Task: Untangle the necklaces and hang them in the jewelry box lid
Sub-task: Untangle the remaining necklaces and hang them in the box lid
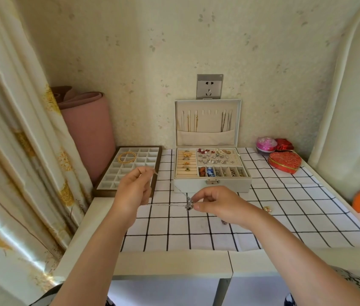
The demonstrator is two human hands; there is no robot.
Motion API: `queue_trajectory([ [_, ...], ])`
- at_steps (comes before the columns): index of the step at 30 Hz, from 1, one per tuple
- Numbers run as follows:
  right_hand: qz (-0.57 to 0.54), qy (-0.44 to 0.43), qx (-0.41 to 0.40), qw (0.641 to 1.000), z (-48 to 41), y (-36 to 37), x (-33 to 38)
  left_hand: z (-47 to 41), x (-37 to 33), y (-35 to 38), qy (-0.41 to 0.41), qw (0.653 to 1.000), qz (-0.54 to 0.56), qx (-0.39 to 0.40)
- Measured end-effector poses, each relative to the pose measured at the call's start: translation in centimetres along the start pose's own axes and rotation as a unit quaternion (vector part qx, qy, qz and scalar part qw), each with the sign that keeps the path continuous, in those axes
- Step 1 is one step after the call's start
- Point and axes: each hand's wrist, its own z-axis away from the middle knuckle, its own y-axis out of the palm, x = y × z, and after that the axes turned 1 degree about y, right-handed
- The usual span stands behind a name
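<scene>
A thin chain (165, 196) is held stretched sideways in front of the box (212, 184), pinched by the left hand (133, 191) and by the right hand (216, 204) at its pendant (189, 204).

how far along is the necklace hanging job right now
Partly done: gold chains and silver chains already hang in the jewelry box lid. In hand: a silver pendant necklace, stretched between the left hand and right hand. Left: hanging it on a free middle hook.
</scene>
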Motion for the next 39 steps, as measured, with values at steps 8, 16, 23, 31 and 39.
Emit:
queue_trajectory([
  [8, -0.024, 0.025, 0.001, 0.999, 0.3, 0.1, 0.1, -0.6, 2.2, 1.5, -0.027, 0.981, -0.168, -0.09],
  [16, -0.176, 0.055, 0.012, 0.983, 0.3, 0.4, 0.7, 1.8, 3.0, 4.0, 0.106, 0.93, -0.347, 0.06],
  [23, -0.284, 0.055, 0.026, 0.957, 0.1, 0.2, 0.6, 3.0, 3.7, 5.4, 0.136, 0.922, -0.329, 0.15],
  [31, -0.367, 0.067, 0.036, 0.927, 0.0, -0.2, 0.7, 2.5, 3.2, 5.7, 0.122, 0.957, -0.225, 0.133],
  [39, -0.163, 0.082, -0.049, 0.982, 0.1, -1.1, 0.0, 1.5, 2.1, 3.0, 0.172, 0.902, -0.394, 0.049],
])
